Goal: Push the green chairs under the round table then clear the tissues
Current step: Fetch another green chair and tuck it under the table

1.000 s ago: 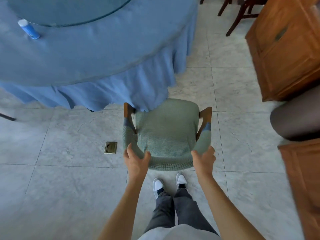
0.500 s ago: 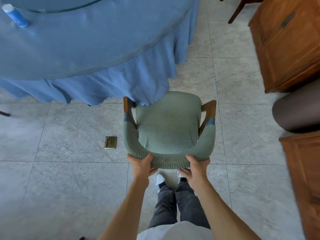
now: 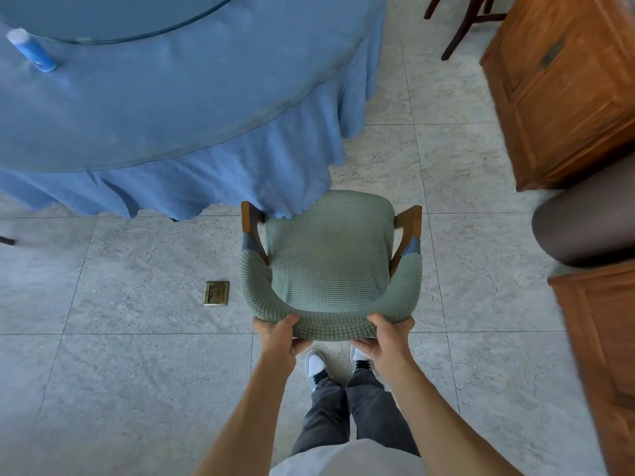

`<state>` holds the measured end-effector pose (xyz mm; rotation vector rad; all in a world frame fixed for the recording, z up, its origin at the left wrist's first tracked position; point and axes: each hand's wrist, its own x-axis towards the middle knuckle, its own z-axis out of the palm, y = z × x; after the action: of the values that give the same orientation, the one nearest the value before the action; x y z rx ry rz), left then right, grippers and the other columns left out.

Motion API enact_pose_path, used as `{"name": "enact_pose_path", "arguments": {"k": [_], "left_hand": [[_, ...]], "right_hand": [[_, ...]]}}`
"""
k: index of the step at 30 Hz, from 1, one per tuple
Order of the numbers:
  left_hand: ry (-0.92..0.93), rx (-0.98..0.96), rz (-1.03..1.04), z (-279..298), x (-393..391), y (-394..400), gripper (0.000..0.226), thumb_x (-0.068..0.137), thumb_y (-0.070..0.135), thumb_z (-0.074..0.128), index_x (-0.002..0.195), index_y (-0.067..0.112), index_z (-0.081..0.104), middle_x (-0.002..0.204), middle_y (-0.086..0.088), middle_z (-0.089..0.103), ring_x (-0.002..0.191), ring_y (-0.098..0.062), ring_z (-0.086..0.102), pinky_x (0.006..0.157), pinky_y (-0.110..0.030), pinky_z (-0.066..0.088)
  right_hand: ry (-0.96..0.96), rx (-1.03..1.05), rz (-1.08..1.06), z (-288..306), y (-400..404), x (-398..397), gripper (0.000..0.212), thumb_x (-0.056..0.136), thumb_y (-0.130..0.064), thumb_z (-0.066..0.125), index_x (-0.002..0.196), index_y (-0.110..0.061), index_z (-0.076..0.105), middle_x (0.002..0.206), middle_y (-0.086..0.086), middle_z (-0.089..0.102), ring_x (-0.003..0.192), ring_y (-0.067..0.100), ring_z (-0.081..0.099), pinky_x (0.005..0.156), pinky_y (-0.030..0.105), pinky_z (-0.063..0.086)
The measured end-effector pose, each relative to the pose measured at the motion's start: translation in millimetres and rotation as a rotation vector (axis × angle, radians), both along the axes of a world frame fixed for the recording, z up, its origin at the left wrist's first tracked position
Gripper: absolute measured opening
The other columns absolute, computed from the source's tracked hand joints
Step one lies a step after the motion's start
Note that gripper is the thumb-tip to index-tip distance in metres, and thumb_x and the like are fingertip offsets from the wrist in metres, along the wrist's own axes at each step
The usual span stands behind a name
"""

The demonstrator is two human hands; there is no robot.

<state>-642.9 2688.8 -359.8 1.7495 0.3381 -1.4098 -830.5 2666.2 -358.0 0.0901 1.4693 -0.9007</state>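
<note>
Two hands: both had shifted from the chair's sides, a second earlier, to its curved back.
Round table with blue cloth [image 3: 165, 108]: upper left, cloth hem overlapping the seat's front-left corner.
Left hand [image 3: 280, 333]: fingers clamped on the backrest's left part.
Green knitted-cover chair with wooden arms [image 3: 330, 259]: on grey tiles, front edge at the hem.
Right hand [image 3: 390, 334]: fingers wrapped around the backrest's right part.

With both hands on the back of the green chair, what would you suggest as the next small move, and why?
Probably push it straight forward. Both the left hand and right hand grip the green chair by its backrest, and only its front edge touches the hanging blue tablecloth, so the seat sits outside the round table.
</note>
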Motion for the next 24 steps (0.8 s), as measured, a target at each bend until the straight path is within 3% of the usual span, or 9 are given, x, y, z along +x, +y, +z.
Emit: {"name": "enact_pose_path", "arguments": {"k": [10, 14, 24], "left_hand": [[-0.039, -0.003, 0.013, -3, -7, -1, 0.053, 0.089, -0.008, 0.057, 0.122, 0.024, 0.032, 0.115, -0.014, 0.045, 0.099, -0.038, 0.058, 0.051, -0.046, 0.059], [-0.063, 0.025, 0.025, -3, -23, 4, 0.052, 0.089, -0.009, 0.056, 0.121, 0.024, 0.033, 0.119, -0.015, 0.046, 0.105, -0.041, 0.058, 0.057, -0.051, 0.06], [-0.088, 0.014, 0.163, 7, -117, -15, 0.047, 0.087, -0.01, 0.056, 0.12, 0.016, 0.036, 0.123, -0.019, 0.048, 0.104, -0.041, 0.06, 0.054, -0.05, 0.06]], "right_hand": [[0.025, -0.017, 0.018, 1, -2, -11, 0.059, 0.084, 0.011, 0.058, 0.122, -0.025, 0.033, 0.123, 0.014, 0.044, 0.105, 0.037, 0.058, 0.059, 0.051, 0.059], [0.088, -0.01, 0.08, -3, -3, -26, 0.057, 0.083, 0.009, 0.058, 0.121, -0.025, 0.033, 0.122, 0.013, 0.045, 0.105, 0.035, 0.058, 0.059, 0.048, 0.059], [0.158, -0.045, 0.246, -5, -50, -111, 0.058, 0.082, 0.009, 0.059, 0.127, -0.021, 0.038, 0.12, 0.011, 0.052, 0.099, 0.03, 0.06, 0.055, 0.042, 0.059]]}}
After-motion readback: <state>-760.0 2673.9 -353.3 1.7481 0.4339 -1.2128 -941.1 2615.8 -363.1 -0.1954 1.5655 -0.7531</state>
